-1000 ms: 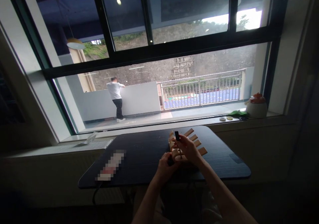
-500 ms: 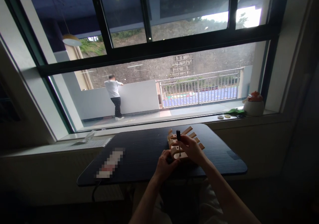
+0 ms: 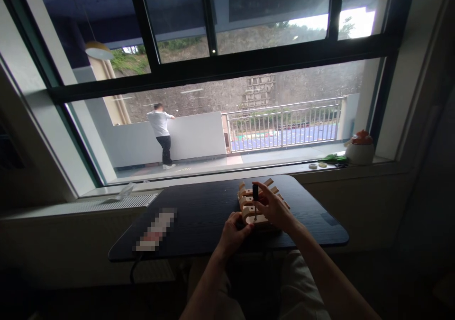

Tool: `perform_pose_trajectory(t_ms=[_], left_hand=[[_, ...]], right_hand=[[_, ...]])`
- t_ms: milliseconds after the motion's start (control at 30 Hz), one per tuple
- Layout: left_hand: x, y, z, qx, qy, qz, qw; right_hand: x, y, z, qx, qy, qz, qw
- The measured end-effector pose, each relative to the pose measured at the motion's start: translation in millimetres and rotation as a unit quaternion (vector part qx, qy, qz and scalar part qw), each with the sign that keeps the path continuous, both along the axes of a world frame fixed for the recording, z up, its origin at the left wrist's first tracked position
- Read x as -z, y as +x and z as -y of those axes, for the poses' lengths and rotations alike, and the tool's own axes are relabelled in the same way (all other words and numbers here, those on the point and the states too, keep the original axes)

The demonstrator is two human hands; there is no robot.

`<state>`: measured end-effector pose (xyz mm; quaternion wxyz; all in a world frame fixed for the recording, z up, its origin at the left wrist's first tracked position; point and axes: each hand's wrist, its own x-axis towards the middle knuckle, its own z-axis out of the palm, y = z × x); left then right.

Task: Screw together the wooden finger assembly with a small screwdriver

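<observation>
Black counter [image 3: 199, 220], and just right of its middle sits this pale wooden piece [image 3: 248, 200]: rounded lobes left, slats fanning right, small dark holes. Left hand [image 3: 232, 234] has its fingers part-spread, gripping the near-left corner; right hand [image 3: 275, 211] has fingers curled round an upright black-handled screwdriver [image 3: 255, 192].

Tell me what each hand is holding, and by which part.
Right hand: a screwdriver-like tool, by its black handle. Left hand: touching the near left end of the wooden assembly; whether it grips it cannot be told.
</observation>
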<state>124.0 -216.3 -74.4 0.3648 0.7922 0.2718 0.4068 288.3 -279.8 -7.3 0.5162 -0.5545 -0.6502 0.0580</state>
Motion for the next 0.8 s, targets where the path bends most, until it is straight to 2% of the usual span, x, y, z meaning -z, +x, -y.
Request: perform_pose_trajectory(t_ms=[100,300,433,800], left_hand=[[-1.0,0,0,-0.004,0.001,0.002,1.0],[-0.8,-1,1,-0.002,-0.006,0.0,1.0],[2.8,-1,-1,-0.004,0.0,-0.003,1.0],[1.7,0,-1,-0.004,-0.006,-0.003,1.0]], right_hand=[[-4.9,-1,0,-0.012,-0.001,0.019,1.0],[-16.5,4,2,0.029,0.001,0.02,0.999],[-17.3,8,1,-0.009,-0.009,-0.007,1.0],[-21.6,9,-4,0.017,-0.002,0.022,1.0]])
